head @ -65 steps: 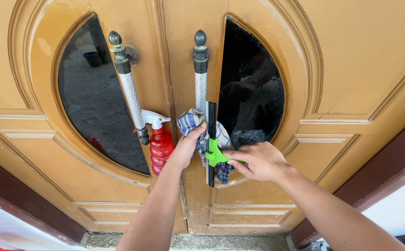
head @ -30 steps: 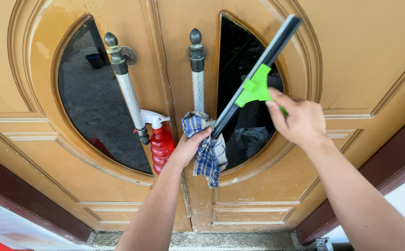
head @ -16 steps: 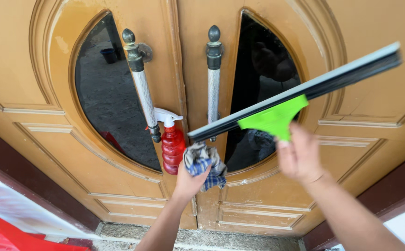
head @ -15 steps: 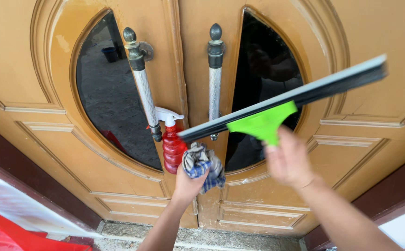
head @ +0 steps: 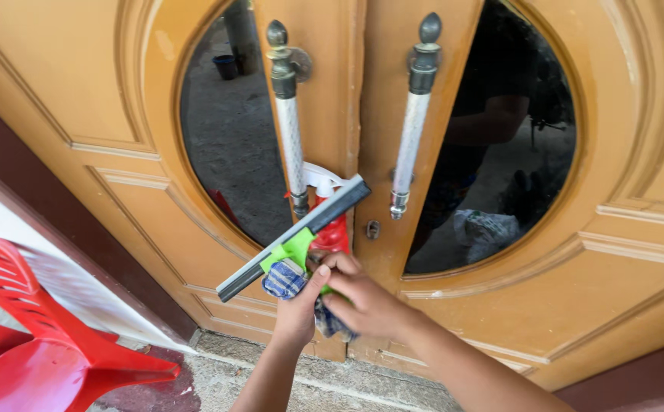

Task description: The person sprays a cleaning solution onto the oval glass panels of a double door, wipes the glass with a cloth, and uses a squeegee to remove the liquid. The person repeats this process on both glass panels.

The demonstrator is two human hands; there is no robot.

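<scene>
Two door handles (head: 290, 114) flank one red spray bottle (head: 333, 229). Both hands meet: left hand (head: 297, 309) clutches one checked cloth (head: 284, 279), right hand (head: 366, 301) grips one green-handled, black-bladed squeegee (head: 294, 239).

1. The left hand (head: 297, 305) reaches up from the bottom edge, forearm nearly vertical, fingers curled shut around a bunched load.
2. The right hand (head: 366, 301) comes in from the lower right, forearm slanting, fingers (head: 339, 263) bent in a grip.
3. Both hands touch, side by side.

Green squeegee (head: 295, 236) tilted, checked cloth (head: 284, 279) seemingly bunched
</scene>
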